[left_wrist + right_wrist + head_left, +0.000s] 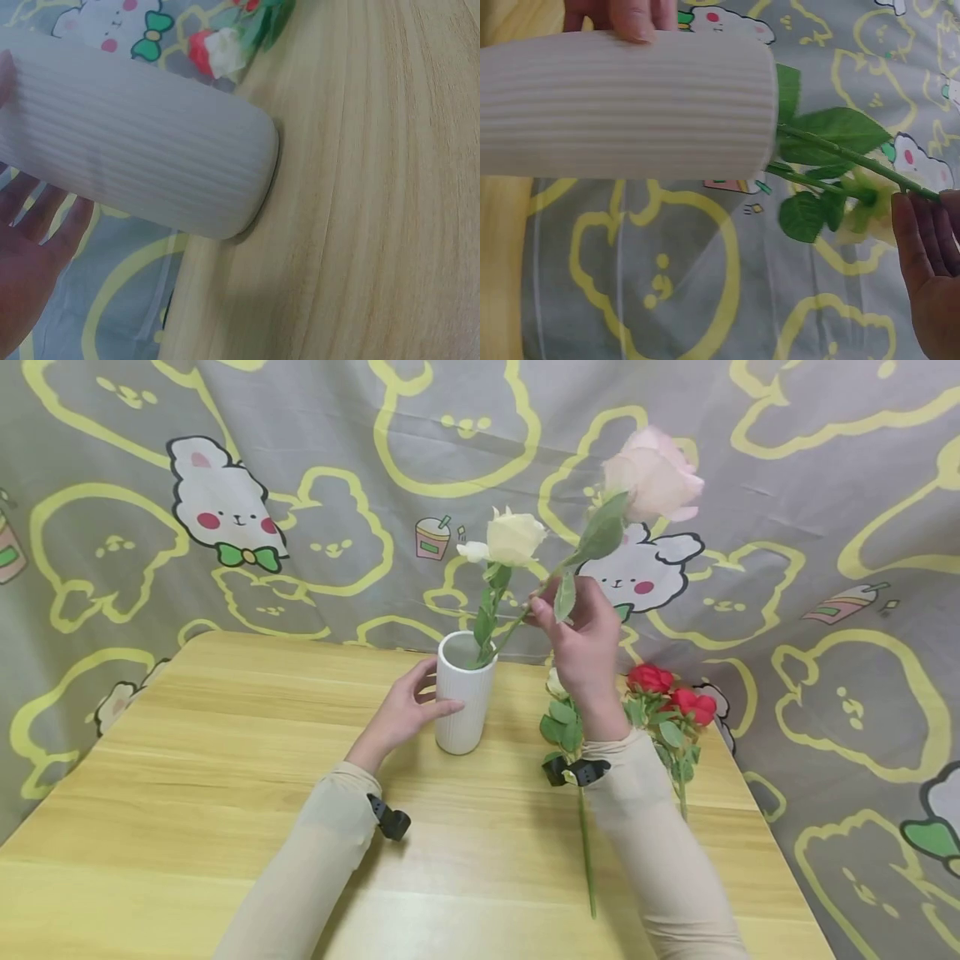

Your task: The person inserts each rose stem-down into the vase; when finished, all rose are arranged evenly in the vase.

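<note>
A white ribbed vase (465,714) stands upright on the table. My left hand (405,706) holds its left side, thumb across the front; the left wrist view shows the vase (150,139) with its base on the wood. A cream rose (516,537) stands in the vase. My right hand (588,647) pinches the stem of a large pink rose (648,477) above and right of the rim. That stem slants down to the vase mouth, and in the right wrist view it (855,157) enters the opening beside the cream rose (870,214). The stem ends are hidden inside.
Red roses (692,706) with green leaves lie on the table (187,760) at the right. Another whitish rose (557,683) lies beside them, its long stem towards me, partly behind my right forearm. A grey patterned cloth (330,435) hangs behind the table.
</note>
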### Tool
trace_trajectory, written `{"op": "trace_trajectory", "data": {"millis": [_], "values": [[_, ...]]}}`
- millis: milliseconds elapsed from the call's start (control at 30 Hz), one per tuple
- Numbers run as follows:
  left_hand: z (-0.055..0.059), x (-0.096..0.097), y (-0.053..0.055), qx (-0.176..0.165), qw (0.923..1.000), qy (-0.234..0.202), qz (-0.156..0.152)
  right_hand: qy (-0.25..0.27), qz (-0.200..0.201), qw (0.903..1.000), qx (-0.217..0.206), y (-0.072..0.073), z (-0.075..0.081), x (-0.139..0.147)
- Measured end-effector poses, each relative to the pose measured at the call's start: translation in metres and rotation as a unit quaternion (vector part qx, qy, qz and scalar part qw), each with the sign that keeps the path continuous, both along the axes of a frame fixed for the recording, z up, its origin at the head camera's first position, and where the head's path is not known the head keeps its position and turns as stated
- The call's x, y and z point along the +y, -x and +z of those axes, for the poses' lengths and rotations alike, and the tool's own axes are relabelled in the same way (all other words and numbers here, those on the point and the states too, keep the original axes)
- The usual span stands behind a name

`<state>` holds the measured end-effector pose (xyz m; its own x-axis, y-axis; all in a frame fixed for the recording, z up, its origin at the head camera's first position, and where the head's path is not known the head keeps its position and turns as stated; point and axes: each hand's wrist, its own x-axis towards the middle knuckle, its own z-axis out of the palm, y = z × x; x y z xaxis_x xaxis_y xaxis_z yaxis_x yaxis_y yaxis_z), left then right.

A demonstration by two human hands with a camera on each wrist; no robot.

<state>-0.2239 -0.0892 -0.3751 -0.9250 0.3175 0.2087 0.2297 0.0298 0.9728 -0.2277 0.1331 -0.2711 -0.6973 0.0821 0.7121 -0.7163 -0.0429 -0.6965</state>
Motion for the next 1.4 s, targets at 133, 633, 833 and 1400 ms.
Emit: {"op": "trace_trajectory", "data": {"millis": [133, 633, 833, 1400], "values": [[0.0, 0.0, 0.0, 0.005, 1.0, -0.001, 0.003, -0.012, 0.004, 0.9993, -0.036, 0.002, -0.008, -0.006], [-0.025, 0.0, 0.018, 0.003, 1.0, 0.001, 0.008, -0.114, -0.03, 0.9864, -0.115, 0.008, -0.034, -0.013], [-0.029, -0.001, 0.021, 0.013, 0.9999, -0.011, 0.003, -0.2, -0.035, 0.9664, -0.157, 0.009, -0.038, -0.008], [-0.028, -0.001, 0.021, 0.02, 0.9992, -0.034, -0.006, -0.26, 0.008, 0.9462, -0.192, 0.005, -0.042, 0.028]]}}
